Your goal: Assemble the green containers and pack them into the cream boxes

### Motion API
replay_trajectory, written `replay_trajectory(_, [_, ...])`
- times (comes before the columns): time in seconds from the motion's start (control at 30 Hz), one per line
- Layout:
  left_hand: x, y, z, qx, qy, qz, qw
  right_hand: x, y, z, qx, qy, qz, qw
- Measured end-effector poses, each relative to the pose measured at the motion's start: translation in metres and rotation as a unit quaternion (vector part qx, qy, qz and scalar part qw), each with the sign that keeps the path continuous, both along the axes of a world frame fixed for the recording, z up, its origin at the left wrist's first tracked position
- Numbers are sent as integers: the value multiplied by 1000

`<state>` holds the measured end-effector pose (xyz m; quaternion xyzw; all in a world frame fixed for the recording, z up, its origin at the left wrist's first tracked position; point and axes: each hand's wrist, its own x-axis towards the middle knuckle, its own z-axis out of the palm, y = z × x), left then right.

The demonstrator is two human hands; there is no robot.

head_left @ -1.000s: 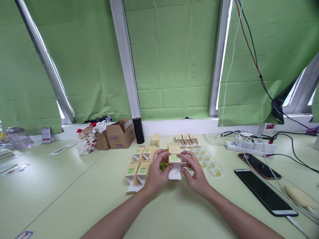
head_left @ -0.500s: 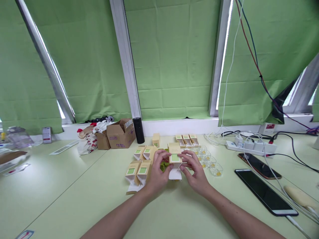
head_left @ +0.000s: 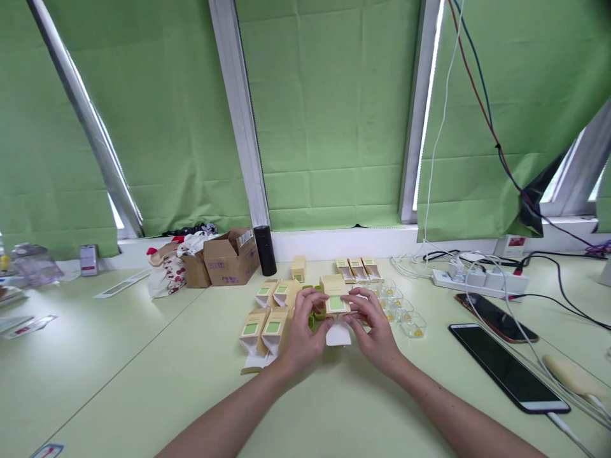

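Left hand [head_left: 308,321] and right hand [head_left: 375,324], both partly curled, grip a small carton [head_left: 336,296] between them over the counter [head_left: 344,407], white flap [head_left: 338,334] on the near side; light, even pressure should keep it square.

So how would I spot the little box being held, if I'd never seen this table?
Look across the pale green table to the left hand and right hand. Between them is a small tan box with a green panel and, below it, a white flap. The other tan boxes look much alike, but only this one is held between both hands.
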<state>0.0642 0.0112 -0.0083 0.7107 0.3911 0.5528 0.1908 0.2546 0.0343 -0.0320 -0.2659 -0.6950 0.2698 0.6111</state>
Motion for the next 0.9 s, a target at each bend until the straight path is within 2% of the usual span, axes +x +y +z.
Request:
replay_trajectory(0.1, [-1,-1,1,9,8,-20,1000,0,2,0,-10,5,0,1000])
replay_trajectory(0.4, [-8,2,-4,0,48,-140,989,2,3,3,-30,32,-27,999])
replay_trajectory(0.9, [-3,1,-3,0,14,-106,994,1,3,-2,-20,12,-12,1000])
